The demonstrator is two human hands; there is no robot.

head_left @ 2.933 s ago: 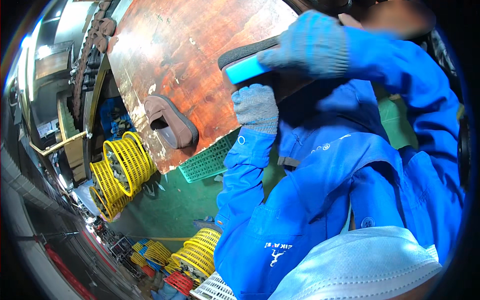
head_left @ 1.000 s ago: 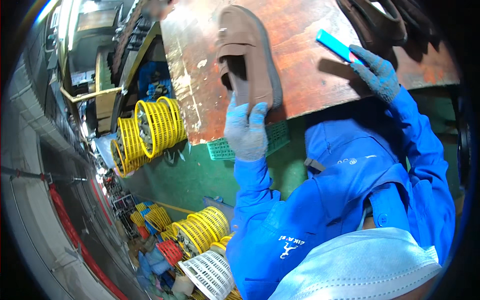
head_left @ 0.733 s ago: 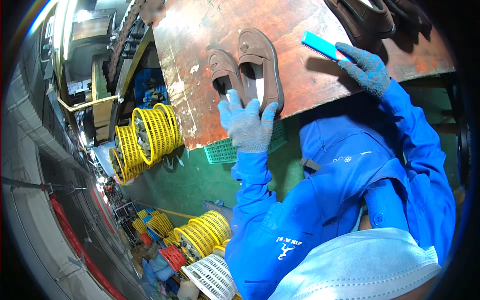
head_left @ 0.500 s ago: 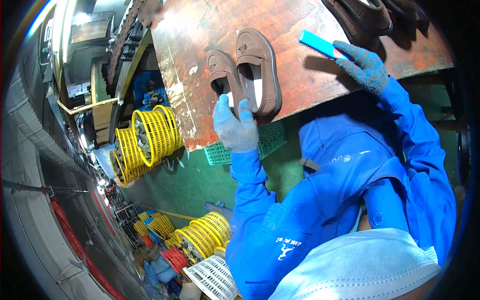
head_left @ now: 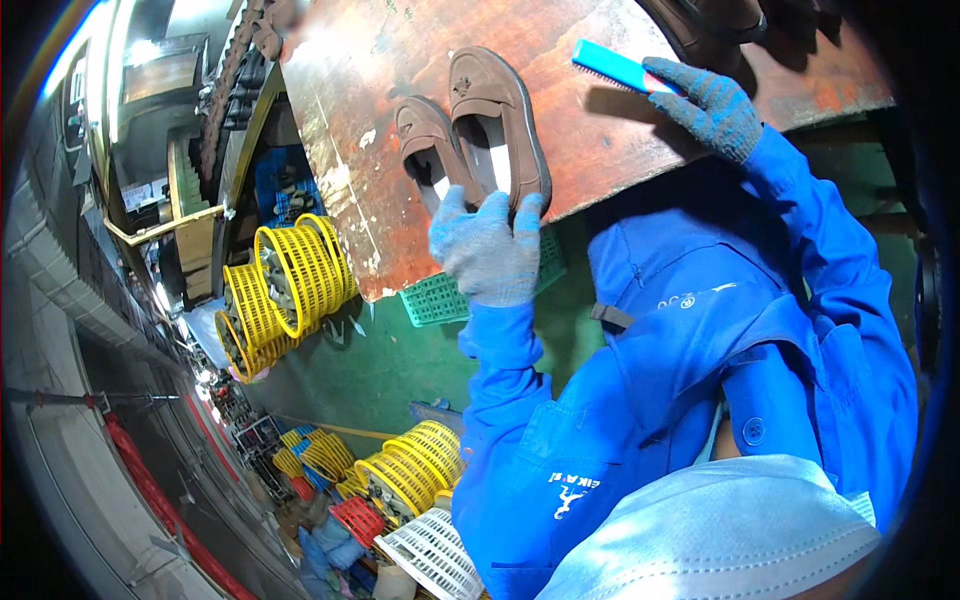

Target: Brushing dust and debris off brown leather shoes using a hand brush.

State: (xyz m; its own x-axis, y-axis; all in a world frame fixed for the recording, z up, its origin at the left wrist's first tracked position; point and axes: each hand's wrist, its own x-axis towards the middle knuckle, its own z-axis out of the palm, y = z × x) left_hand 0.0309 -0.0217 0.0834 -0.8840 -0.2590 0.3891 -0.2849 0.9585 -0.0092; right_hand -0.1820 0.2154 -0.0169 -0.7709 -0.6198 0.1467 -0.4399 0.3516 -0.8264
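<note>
Two brown suede loafers stand side by side on the worn reddish wooden table [head_left: 600, 150], toes pointing away from me. My gloved left hand [head_left: 488, 250] closes on their heels at the near edge, fingers reaching over the backs of both the left loafer [head_left: 424, 128] and the right loafer [head_left: 488, 85]. The fingertips partly hide the heels. In my gloved right hand [head_left: 712, 108] is a blue brush [head_left: 612, 66] with short bristles facing down, held over the table to the right of the loafers and apart from them.
More dark brown shoes [head_left: 715, 25] lie at the table's far right. Beneath its near edge is a green crate [head_left: 437, 300]. Yellow baskets [head_left: 300, 275] stand on the floor to the left. Further back are more yellow baskets [head_left: 425, 460], a red basket [head_left: 357, 522] and a white basket [head_left: 435, 552].
My left hand has shifted right, from the left loafer's heel and the gap to a hold across both heels. The brush stays in my right hand. The view has shifted slightly.
</note>
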